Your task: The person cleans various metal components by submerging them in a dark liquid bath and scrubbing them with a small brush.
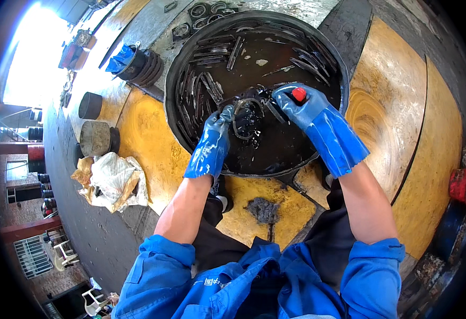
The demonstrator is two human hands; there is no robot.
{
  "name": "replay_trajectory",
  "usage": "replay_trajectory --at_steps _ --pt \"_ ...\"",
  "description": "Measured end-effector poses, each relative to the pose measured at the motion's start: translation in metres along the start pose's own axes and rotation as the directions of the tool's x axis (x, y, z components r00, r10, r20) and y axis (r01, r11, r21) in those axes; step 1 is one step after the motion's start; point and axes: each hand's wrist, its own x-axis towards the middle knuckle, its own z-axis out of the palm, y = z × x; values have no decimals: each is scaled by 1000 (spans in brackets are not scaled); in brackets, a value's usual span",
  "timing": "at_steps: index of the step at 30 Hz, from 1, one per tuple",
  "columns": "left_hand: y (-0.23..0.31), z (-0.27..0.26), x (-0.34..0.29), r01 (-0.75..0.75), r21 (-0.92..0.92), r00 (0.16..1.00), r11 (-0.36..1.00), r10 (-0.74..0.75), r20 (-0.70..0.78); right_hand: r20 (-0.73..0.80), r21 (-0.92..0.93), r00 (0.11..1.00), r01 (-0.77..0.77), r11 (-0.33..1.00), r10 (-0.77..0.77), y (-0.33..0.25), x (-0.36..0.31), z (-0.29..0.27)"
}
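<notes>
One wide black tub [345,87] holds dark liquid [259,156] and black strips [207,87]; left of it, a dark bucket [149,69] holds something blue [120,58]. Over the tub, the gloved left hand [215,134] pinches a dark ring [235,124], and the gloved right hand's [304,110] fingers wrap a red handle [299,94].

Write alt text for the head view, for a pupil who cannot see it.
Gloved in blue, a person's left hand holds a dark ring while the right hand grips a red-ended object, over a round tub of dark liquid. Dark strips lie inside it.
</notes>
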Motion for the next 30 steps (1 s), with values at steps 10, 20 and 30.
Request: replay_trajectory --at_steps 10,20,30 --pt "4 -6 34 -234 -295 970 926 244 -1 2 -42 999 37 998 -37 3 -5 5" --pt "37 1 10 -280 -201 952 939 299 67 31 -93 998 48 994 -45 -1 -9 5" --pt "48 13 -1 -283 -193 953 939 299 57 44 -195 995 101 976 -94 2 -12 5"
